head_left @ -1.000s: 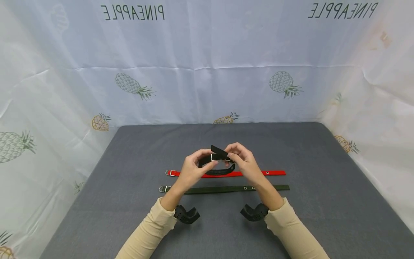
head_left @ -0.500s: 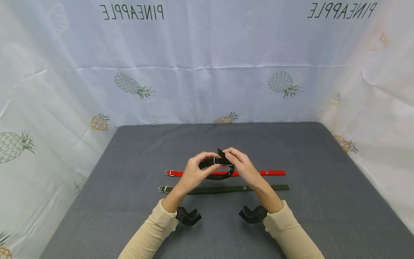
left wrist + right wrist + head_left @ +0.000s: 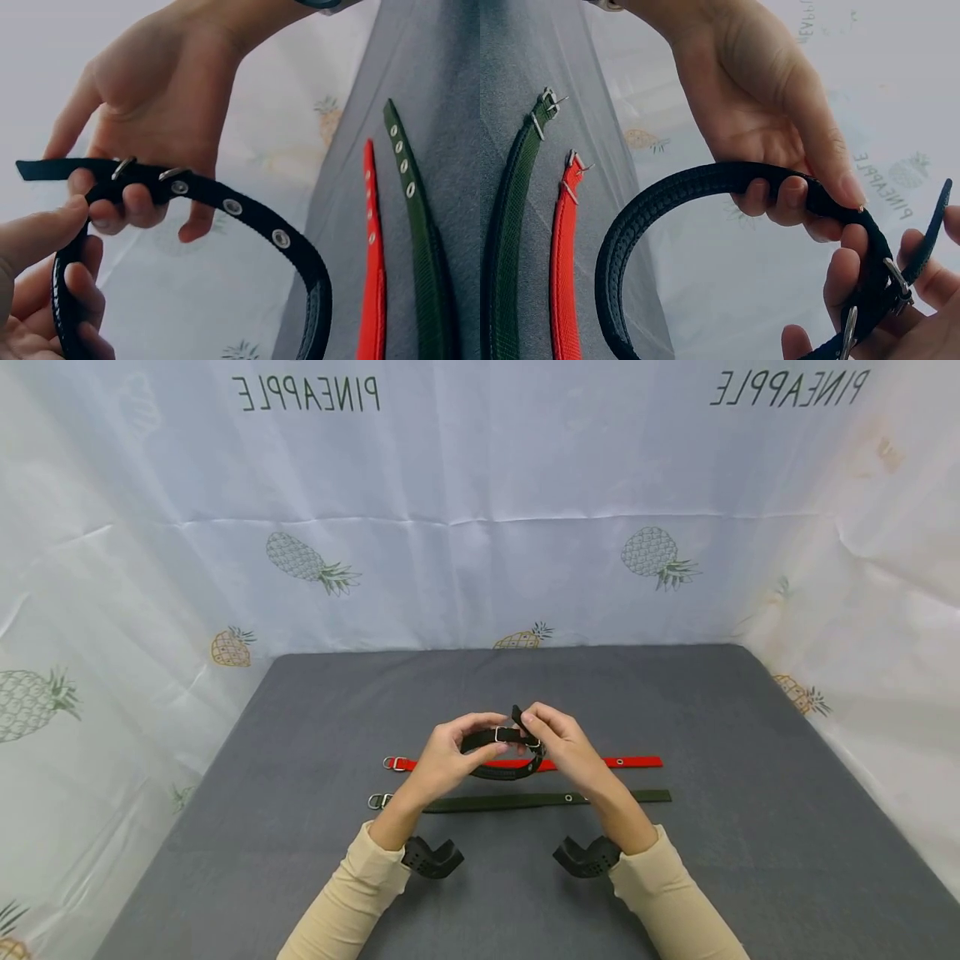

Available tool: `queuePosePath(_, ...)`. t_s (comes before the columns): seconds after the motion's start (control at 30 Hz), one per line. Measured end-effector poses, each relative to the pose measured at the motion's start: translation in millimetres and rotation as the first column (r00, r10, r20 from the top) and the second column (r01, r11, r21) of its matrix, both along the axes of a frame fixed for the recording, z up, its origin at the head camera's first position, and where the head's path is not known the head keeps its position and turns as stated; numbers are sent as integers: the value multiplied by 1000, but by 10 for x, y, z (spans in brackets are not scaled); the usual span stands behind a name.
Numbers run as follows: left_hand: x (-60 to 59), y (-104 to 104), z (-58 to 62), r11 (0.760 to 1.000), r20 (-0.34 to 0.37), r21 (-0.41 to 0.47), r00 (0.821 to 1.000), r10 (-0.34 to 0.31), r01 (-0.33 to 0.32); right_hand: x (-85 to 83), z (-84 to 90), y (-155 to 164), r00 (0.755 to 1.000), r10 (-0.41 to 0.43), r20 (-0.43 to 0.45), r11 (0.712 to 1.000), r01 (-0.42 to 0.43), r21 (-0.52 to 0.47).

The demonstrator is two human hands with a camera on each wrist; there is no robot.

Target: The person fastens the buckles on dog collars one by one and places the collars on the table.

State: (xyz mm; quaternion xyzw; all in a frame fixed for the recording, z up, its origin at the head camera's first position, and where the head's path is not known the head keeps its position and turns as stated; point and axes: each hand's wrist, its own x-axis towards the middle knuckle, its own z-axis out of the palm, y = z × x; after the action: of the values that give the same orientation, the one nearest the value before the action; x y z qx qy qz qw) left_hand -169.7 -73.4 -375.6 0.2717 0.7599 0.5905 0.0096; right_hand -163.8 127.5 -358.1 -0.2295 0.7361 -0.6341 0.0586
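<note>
Both hands hold a black collar point(image 3: 510, 772) bent into a loop above the table. My left hand point(image 3: 448, 753) pinches the band at the left, thumb on one face and fingers behind, as the right wrist view shows. At the buckle point(image 3: 898, 277), my right hand point(image 3: 564, 745) grips the overlapping part. The free tail point(image 3: 60, 169) sticks out past the metal fittings there. Eyelets point(image 3: 232, 206) line the band in the left wrist view. Behind and below the hands, a red collar point(image 3: 637, 762) and a dark green collar point(image 3: 495, 802) lie straight on the table.
The grey table point(image 3: 345, 693) runs back to a white curtain point(image 3: 450, 460) printed with pineapples, which also covers both sides. A black wrist mount point(image 3: 433, 858) sits on the left wrist and another mount point(image 3: 588, 857) on the right.
The black collar's tail has swung from pointing left to more upright, and has shifted right. My right hand's fingers have moved onto the tail. The collar loop sits slightly lower.
</note>
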Motion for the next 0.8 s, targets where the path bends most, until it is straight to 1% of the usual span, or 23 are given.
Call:
queuePosePath(0.13,-18,-32,5,1000,27,2,999,-23,23,-1,6,8,1000,-2,0,1000,2,-13)
queuePosePath(0.2,-20,-42,12,1000,22,3,999,-25,25,-2,8,10,1000,6,-4,1000,-6,-19)
queuePosePath(0.3,-21,-54,19,1000,-29,4,999,-28,28,-6,2,16,1000,18,-25,1000,-19,-25)
queuePosePath(0.47,-7,-74,39,1000,-123,-24,992,-14,11,-3,-14,20,999,26,-47,999,-27,-26)
queuePosePath(0.67,-6,-73,50,997,-206,-65,978,15,-29,-5,-25,15,998,35,-50,998,-37,-40)
queuePosePath(0.8,-8,-61,40,997,-250,-72,968,21,-40,-10,-31,4,998,26,-54,998,-29,-49)
